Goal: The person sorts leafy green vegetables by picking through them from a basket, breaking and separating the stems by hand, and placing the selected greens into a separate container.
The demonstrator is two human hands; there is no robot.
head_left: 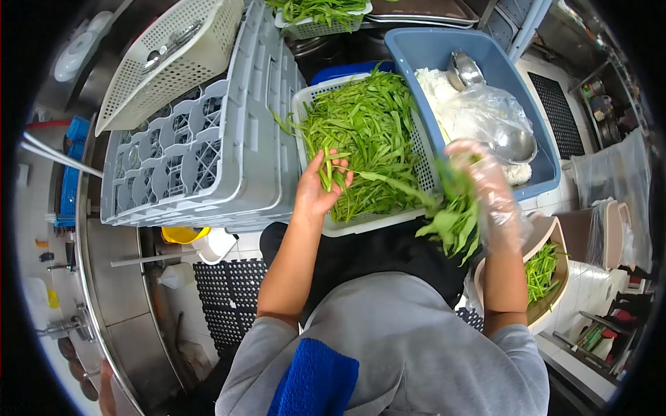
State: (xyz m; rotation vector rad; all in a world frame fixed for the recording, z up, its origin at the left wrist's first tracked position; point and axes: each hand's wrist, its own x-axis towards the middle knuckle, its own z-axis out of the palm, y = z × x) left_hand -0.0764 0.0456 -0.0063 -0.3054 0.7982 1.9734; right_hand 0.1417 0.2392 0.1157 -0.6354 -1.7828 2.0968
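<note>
A white perforated basket [424, 154] heaped with water spinach [374, 111] is in front of me. My left hand [321, 183] is over its near left part, fingers curled round a few green water spinach stems [327, 170]. My right hand [482, 173], in a clear plastic glove and blurred, is to the right of the basket. It grips a bunch of leafy water spinach [454, 220] that hangs down and to the left from it. The fingertips of this hand are partly hidden by leaves and blur.
At the right, a blue tub [548, 166] holds white rice-like food, metal bowls and a plastic bag. Below it, a beige bin [562, 277] contains greens. Grey glass racks [257, 139] stand at left, topped by a white basket of cutlery [215, 48].
</note>
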